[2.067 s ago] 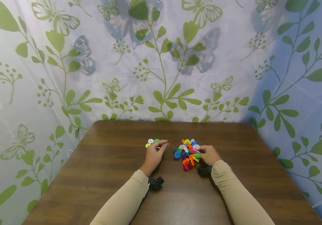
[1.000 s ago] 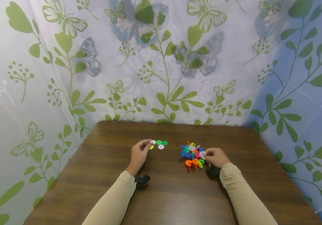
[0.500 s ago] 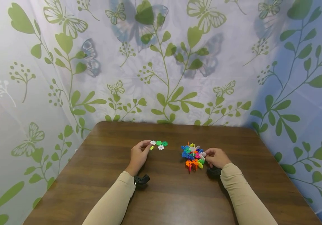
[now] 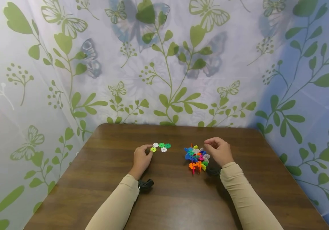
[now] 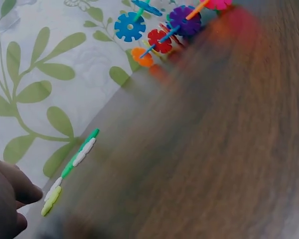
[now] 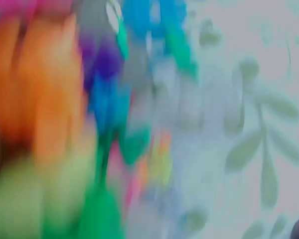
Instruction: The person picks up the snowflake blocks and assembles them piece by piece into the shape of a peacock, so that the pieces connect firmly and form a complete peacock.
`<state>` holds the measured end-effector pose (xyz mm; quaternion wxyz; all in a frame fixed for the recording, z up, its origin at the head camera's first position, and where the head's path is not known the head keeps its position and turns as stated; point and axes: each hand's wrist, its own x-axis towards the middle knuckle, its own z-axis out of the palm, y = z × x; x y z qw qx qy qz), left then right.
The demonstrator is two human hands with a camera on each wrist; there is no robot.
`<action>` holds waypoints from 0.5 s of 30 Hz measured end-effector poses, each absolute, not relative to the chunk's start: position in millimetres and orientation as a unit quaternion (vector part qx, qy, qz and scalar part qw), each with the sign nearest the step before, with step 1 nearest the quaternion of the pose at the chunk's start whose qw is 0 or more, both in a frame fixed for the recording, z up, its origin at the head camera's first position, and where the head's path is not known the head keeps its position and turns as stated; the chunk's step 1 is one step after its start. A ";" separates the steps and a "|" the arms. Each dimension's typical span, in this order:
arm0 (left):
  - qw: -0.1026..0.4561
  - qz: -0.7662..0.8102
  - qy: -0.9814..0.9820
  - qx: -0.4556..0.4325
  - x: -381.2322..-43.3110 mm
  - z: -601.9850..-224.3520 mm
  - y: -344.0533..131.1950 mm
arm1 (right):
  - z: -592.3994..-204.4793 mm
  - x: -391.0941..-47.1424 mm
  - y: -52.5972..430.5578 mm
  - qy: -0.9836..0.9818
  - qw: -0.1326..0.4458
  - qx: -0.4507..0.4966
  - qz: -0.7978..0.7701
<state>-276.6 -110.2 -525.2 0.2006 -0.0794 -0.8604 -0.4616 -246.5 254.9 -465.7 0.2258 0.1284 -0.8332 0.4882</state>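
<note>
On the left of the tabletop, several flat flower-shaped plastic discs lie joined: a white disc point(image 4: 155, 145), two green ones, another white disc point(image 4: 164, 149) and a yellow disc point(image 4: 153, 149). My left hand point(image 4: 142, 159) rests beside the white and yellow discs, its fingertips at their edge; touching or just apart, I cannot tell. To the right stands a bulky cluster point(image 4: 196, 158) of interlocked discs in blue, orange, pink, white and green. My right hand point(image 4: 219, 152) hovers at the cluster's right side with bent fingers, nothing visible between them. The right wrist view is blurred by motion.
Everything lies on a brown wooden table point(image 4: 164, 198), whose far edge meets a hanging cloth point(image 4: 181, 76) printed with leaves and butterflies. A black wrist device point(image 4: 145, 184) sits under the left wrist; another is partly hidden at the right.
My right hand has left the cluster's right side and risen away toward the far edge. Earlier my left hand moved left off the flat discs; the yellow disc now shows fully.
</note>
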 end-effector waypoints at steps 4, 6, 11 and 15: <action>0.190 -0.419 -0.883 -0.096 -276.4 -525.4 -109.7 | -446.6 -242.4 206.3 -0.816 0.253 0.212 0.475; 0.176 -0.396 -0.896 -0.099 -275.7 -524.7 -109.2 | -439.4 -240.2 181.6 -0.812 0.235 0.250 0.472; 0.128 -0.334 -0.928 -0.105 -275.1 -522.0 -106.6 | -435.4 -239.6 129.2 -0.828 0.114 0.272 0.476; 0.121 -0.306 -0.938 -0.109 -275.3 -524.7 -103.8 | -449.5 -246.9 97.8 -0.868 0.002 0.229 0.440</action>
